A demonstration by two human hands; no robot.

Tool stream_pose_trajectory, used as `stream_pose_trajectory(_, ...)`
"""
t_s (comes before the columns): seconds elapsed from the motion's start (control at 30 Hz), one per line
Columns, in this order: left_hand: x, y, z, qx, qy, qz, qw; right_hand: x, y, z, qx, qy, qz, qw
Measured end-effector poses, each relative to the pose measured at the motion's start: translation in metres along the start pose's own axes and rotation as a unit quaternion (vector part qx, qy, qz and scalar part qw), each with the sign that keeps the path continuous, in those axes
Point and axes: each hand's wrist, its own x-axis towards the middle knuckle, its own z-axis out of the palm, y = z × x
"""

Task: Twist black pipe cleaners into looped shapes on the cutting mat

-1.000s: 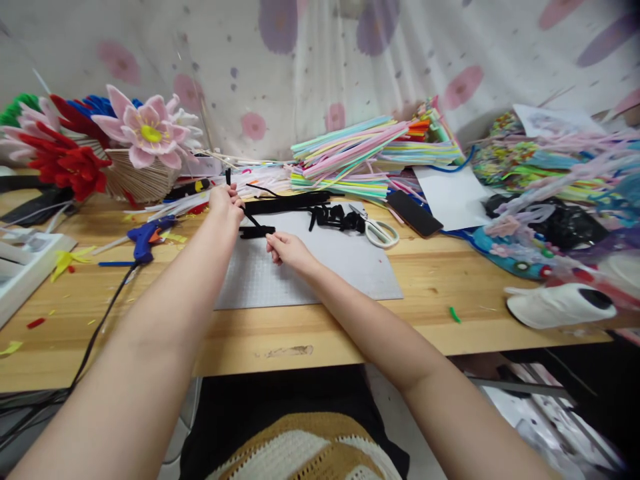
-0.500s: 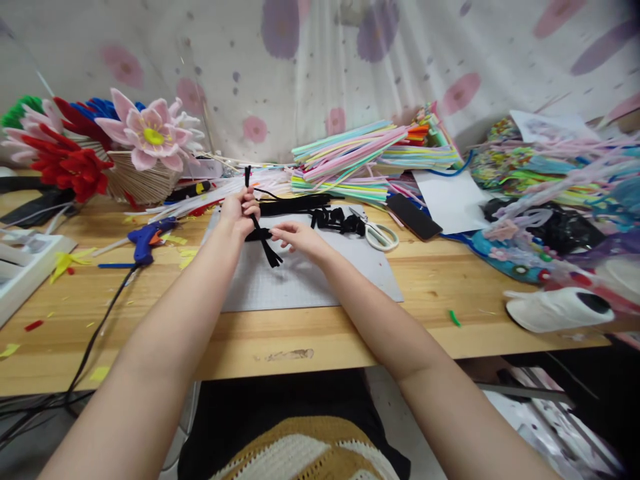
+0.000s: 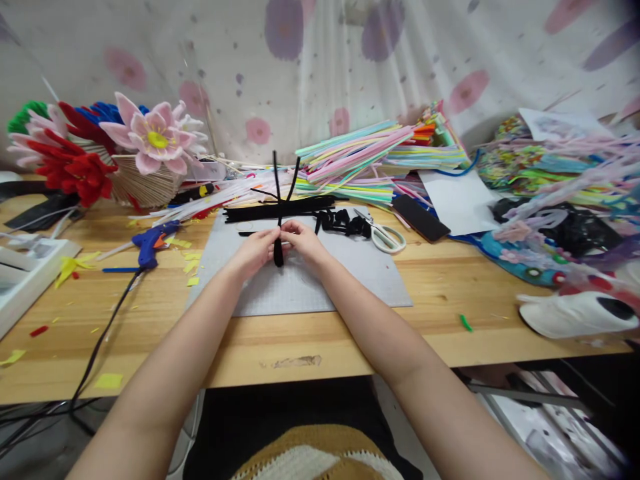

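A small bundle of black pipe cleaners (image 3: 279, 257) stands nearly upright above the grey cutting mat (image 3: 320, 293). Two of its ends fan apart in a V at the top, and a thicker end hangs below my fingers. My left hand (image 3: 259, 253) is closed on it from the left. From the other side my right hand (image 3: 303, 241) pinches the same bundle, its fingertips close to the left ones. Behind my hands lies a row of black pipe cleaners (image 3: 245, 214). Coiled black pieces (image 3: 345, 223) rest right of it, beside white-handled scissors (image 3: 389, 239).
A blue glue gun (image 3: 147, 247) lies left with its cord over the table edge, near a white power strip (image 3: 37, 273). Fuzzy flowers (image 3: 155, 137) stand behind it. Pastel pipe cleaners (image 3: 355, 157) are piled at the back. A dark phone (image 3: 421, 217) and white spool (image 3: 575, 313) lie right.
The black bundle has swung from a slant to nearly upright, and its upper ends now spread in a V. My right hand has closed in and now grips it beside my left hand.
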Motion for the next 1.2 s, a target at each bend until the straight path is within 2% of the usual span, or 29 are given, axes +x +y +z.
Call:
stream_pose_trajectory(0.13, -0.005, -0.010, -0.004, 0.039, 0.019, 0.040, 0.998, 0.002, 0.005, -0.002, 0.006, -0.026, 0.026, 0.999)
stream_pose_trajectory(0.3, -0.009, -0.010, -0.007, 0.057, 0.038, 0.022, 0.997, 0.001, 0.004, -0.006, -0.028, -0.055, 0.066, 0.996)
stream_pose_trajectory(0.37, -0.011, -0.010, -0.007, 0.066, 0.056, 0.020, 0.996, 0.002, 0.004, -0.007, -0.052, -0.043, 0.052, 0.996)
stream_pose_trajectory(0.5, -0.014, -0.014, -0.004, 0.090, 0.081, 0.041, 0.992, 0.004, 0.008, -0.006, -0.167, 0.010, -0.024, 0.986)
stream_pose_trajectory(0.6, -0.014, -0.016, -0.003, 0.117, 0.092, 0.061, 0.987, 0.004, 0.010, -0.005, -0.214, 0.043, -0.026, 0.976)
stream_pose_trajectory(0.7, -0.013, -0.017, -0.002, 0.144, 0.094, 0.067, 0.983, 0.004, 0.008, -0.005, -0.191, 0.049, 0.030, 0.980)
stream_pose_trajectory(0.87, -0.013, -0.016, -0.001, 0.129, 0.091, 0.069, 0.985, 0.004, 0.001, -0.005, -0.077, 0.058, 0.117, 0.988)
stream_pose_trajectory(1.03, -0.015, -0.011, -0.004, 0.066, 0.081, 0.025, 0.994, 0.002, -0.001, -0.010, 0.083, 0.028, 0.085, 0.993)
stream_pose_trajectory(1.13, -0.015, -0.007, -0.007, 0.014, 0.070, -0.008, 0.997, 0.001, 0.000, -0.011, 0.080, -0.002, 0.090, 0.993)
stream_pose_trajectory(1.2, -0.015, -0.005, -0.008, -0.015, 0.064, -0.020, 0.998, 0.002, 0.003, -0.011, 0.041, 0.007, 0.090, 0.995)
